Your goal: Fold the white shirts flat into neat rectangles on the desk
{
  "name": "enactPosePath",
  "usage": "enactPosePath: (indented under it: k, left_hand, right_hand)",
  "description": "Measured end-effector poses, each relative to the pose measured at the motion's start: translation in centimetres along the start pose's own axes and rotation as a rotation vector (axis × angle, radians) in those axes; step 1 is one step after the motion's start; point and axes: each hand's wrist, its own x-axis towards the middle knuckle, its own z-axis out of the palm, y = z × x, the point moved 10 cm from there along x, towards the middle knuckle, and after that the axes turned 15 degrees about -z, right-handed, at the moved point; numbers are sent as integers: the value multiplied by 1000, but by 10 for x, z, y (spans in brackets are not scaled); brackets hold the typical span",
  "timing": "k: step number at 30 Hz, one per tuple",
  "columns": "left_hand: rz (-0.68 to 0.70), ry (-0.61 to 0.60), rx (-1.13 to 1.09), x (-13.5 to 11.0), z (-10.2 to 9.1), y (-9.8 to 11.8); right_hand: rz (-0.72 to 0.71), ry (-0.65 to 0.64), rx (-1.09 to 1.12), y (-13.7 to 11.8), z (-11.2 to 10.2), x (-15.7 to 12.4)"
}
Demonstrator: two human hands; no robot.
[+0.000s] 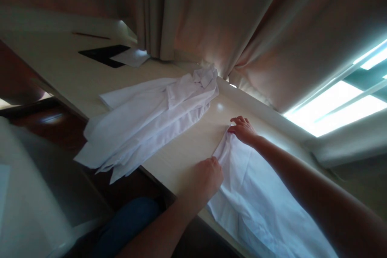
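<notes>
A white cloth garment (256,193) lies along the near right part of the pale table, one side draping toward the table's front edge. My left hand (211,175) is closed on its left edge, the fingers curled under and partly hidden. At the garment's far end, my right hand (243,130) pinches the top corner between thumb and finger, its other fingers curled above. Farther left, a white collared shirt (151,113) is laid lengthwise with its collar toward the curtain. Its lower end hangs past the front edge.
Beige curtains (208,12) hang behind the long pale table (169,161). A black flat folder (99,54) with a white sheet (131,57) lies at the far left, near a thin stick (90,35). A bright window (338,100) is at right. A white surface (27,193) stands at lower left.
</notes>
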Motion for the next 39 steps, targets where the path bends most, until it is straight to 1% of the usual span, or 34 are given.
enactPosePath:
  k: [2,6,11,19,23,27,29,31,32,34,36,37,38,39]
  left_hand:
    - [0,5,1,0,-1,0]
    - [8,-2,-3,-2,-3,1]
    - [15,5,35,-4,-5,2]
    - [41,36,59,-4,-6,3]
    - [32,44,63,-1,-2,2]
    - [9,50,55,1,2,0]
    - [22,52,62,1,3,1]
    - [49,56,79,0,3,4]
    - [59,58,87,-1,2,6]
    - [61,61,87,-3,-1,7]
    - [45,53,73,-3,-3,6]
    - [34,41,62,-3,-3,5]
    - [25,27,53,-3,-3,4]
    - [16,12,47,-2,-1,2]
  right_hand:
    - [-35,-27,11,-1,0,3]
    - [-62,-35,6,-3,-5,7]
    - [-125,-109,-34,-10,1,12]
    - [-113,-129,-56,-10,6,12]
    - [-115,-174,-82,-10,6,12]
    - [-122,-196,-101,-9,9,19]
    - [-98,-189,-72,-6,12,22]
    - [-49,-140,-7,-4,13,23]
    - [-9,-84,33,-2,11,21]
    - [117,96,117,2,1,8]
    - [285,298,186,3,-8,-20]
    - [348,373,214,-2,-9,-37]
    - [380,418,238,-11,-9,-52]
    - [364,426,257,-25,-6,-64]
